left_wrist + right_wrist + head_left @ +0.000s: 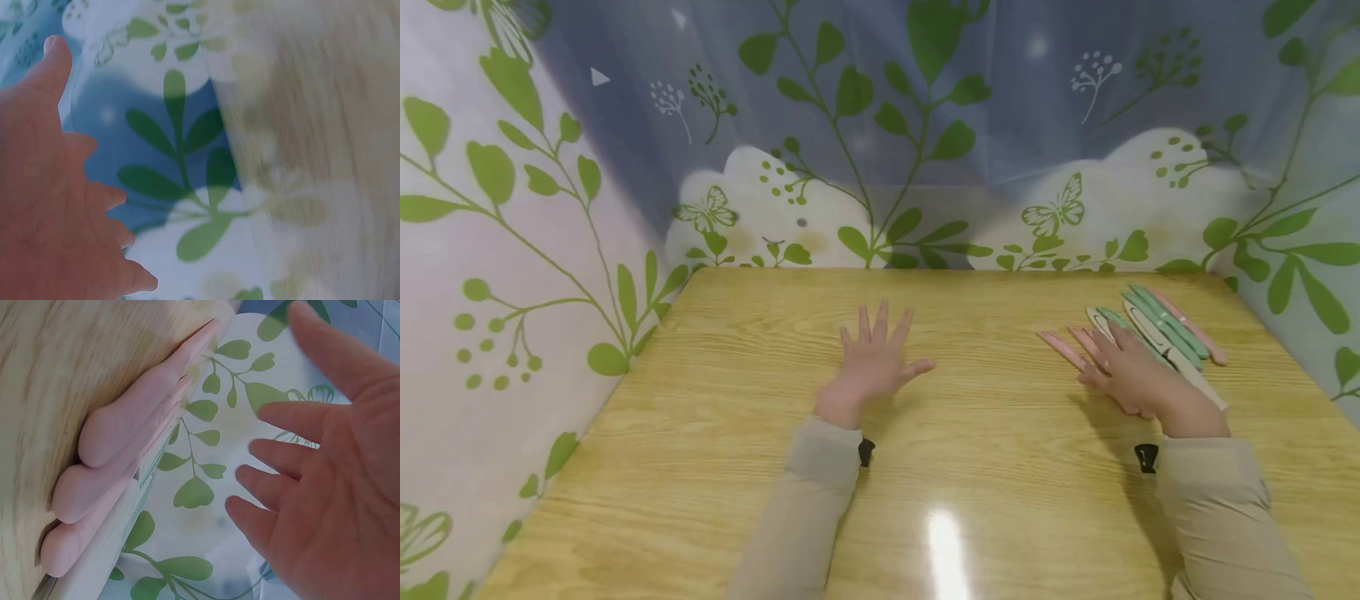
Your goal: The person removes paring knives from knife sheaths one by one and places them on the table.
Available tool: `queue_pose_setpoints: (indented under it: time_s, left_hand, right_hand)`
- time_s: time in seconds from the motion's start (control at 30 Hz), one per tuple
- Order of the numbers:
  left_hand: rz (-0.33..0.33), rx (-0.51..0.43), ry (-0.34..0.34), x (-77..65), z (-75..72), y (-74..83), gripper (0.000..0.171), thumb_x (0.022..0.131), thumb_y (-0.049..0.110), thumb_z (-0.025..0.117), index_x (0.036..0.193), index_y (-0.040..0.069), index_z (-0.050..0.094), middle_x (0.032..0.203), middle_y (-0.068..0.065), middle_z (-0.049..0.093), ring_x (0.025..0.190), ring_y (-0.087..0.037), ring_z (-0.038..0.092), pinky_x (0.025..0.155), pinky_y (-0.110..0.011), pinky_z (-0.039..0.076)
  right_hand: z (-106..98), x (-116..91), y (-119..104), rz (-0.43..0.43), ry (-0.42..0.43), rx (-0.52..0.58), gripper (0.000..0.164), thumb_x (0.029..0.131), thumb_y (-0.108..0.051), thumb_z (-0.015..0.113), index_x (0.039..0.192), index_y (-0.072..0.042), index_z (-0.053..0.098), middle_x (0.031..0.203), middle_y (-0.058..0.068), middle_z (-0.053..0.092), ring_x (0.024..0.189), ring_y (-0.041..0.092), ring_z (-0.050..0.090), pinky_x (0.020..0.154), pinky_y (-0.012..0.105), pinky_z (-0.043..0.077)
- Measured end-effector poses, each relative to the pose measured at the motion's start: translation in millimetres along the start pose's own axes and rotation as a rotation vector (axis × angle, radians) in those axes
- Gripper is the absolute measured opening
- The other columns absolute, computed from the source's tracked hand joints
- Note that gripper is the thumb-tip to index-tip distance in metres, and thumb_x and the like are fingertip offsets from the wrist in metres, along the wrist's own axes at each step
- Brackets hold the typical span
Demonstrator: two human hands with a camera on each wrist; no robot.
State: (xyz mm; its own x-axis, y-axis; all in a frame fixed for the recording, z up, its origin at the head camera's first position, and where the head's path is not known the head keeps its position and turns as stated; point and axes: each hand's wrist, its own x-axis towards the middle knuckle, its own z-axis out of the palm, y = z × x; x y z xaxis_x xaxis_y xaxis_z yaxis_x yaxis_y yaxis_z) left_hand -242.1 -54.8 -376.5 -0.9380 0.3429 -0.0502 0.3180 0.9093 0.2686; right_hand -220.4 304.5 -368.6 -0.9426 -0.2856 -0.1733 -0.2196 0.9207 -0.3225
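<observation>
Several slim, knife-like pieces lie side by side at the right of the table, in pink [1062, 350], green [1180, 332] and cream [1197, 379]. Seen from the right wrist, the pink ones [109, 437] have rounded, thick ends and narrow toward a tip; their exact kind is unclear. My right hand [1138, 379] is over the row with fingers extended, hiding part of it. In the right wrist view that hand [325, 469] appears apart from the pieces and holds nothing. Away to the left, my left hand [868, 367] hovers over the wood with fingers and thumb spread, holding nothing.
A wood-grain table [760, 517] reaches to a leaf-patterned curtain [850, 192] at the back. Similar patterned fabric [497, 250] borders the left side and the right side. A bright light reflection [946, 550] shows near the front middle.
</observation>
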Motion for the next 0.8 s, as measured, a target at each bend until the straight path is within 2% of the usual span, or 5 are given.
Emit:
queue_pose_setpoints:
  time_s: [0.1,0.2,0.33,0.47,0.8]
  left_hand:
    - [0.031,0.010,-0.024,-0.7,5.6,12.1,0.086,0.092,0.067,0.043,0.157,0.027,0.002,0.162,-0.012,-0.012,0.146,-0.043,-0.014,0.111,-0.069,0.002]
    - [0.051,0.005,-0.050,-1.8,11.4,21.1,0.086,0.092,0.067,0.043,0.156,0.028,0.001,0.162,-0.011,-0.012,0.146,-0.042,-0.015,0.112,-0.068,0.000]
    - [0.072,-0.012,-0.060,-2.2,17.9,29.0,0.086,0.092,0.067,0.043,0.156,0.030,-0.002,0.162,-0.011,-0.014,0.146,-0.040,-0.016,0.112,-0.067,-0.002]
    - [0.089,-0.028,-0.066,-2.0,20.6,35.4,0.087,0.091,0.067,0.043,0.156,0.030,-0.003,0.161,-0.009,-0.017,0.146,-0.040,-0.015,0.112,-0.066,-0.004]
    - [0.176,-0.005,-0.186,19.5,25.4,70.0,0.085,0.094,0.061,0.046,0.156,0.031,-0.003,0.162,-0.008,-0.014,0.147,-0.036,-0.015,0.115,-0.063,-0.002]
  right_hand:
    - [0.6,-2.2,-1.0,-0.040,-0.013,0.012,0.077,0.098,-0.027,0.057,0.148,0.012,0.015,0.148,0.045,0.007,0.132,0.063,0.014,0.102,0.070,0.025]
    - [2.4,-3.0,-2.7,-0.044,-0.042,0.075,0.059,0.100,-0.018,0.054,0.146,0.008,0.029,0.144,0.046,0.020,0.097,0.051,0.056,0.078,0.056,0.049]
    - [6.2,-2.0,-0.1,-0.038,-0.054,0.108,0.021,0.103,-0.012,0.044,0.102,0.004,0.057,0.094,0.030,0.058,0.045,0.016,0.040,0.047,0.032,0.040]
    - [12.6,0.9,7.6,-0.083,-0.013,0.039,0.025,0.102,-0.007,0.044,0.083,0.001,0.057,0.063,0.008,0.048,0.049,0.016,0.045,0.051,0.031,0.039]
    - [20.4,7.7,10.2,-0.014,-0.039,-0.022,0.020,0.088,0.000,0.060,0.101,0.017,0.059,0.084,0.022,0.064,0.074,0.028,0.059,0.070,0.043,0.050]
